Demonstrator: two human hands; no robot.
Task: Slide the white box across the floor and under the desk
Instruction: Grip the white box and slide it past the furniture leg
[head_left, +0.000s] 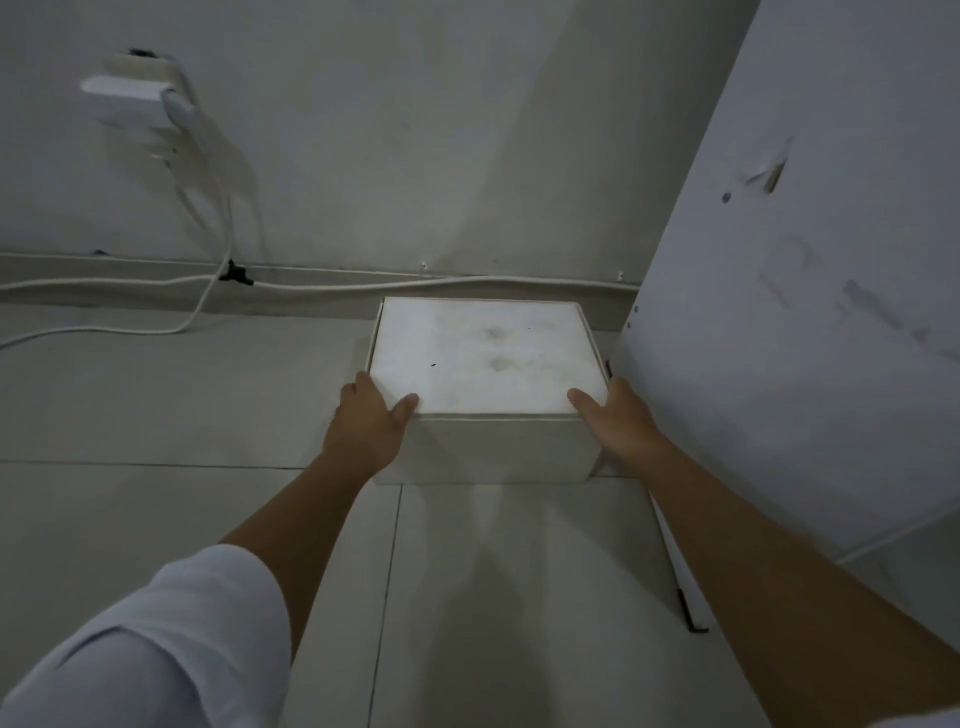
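Observation:
A white square box (485, 364) with a closed lid sits on the tiled floor, close to the back wall. My left hand (369, 415) clasps its near left corner, thumb on the lid and fingers down the left side. My right hand (618, 421) clasps the near right corner the same way, thumb on top. The desk's white side panel (810, 291) rises at the right, almost touching the box's right side. The desk's top is out of view.
White cables (332, 285) run along the skirting behind the box. A wall socket with a white plug adapter (137, 96) is at the upper left, its lead hanging to the floor. Grey floor tiles (156, 395) spread to the left and front.

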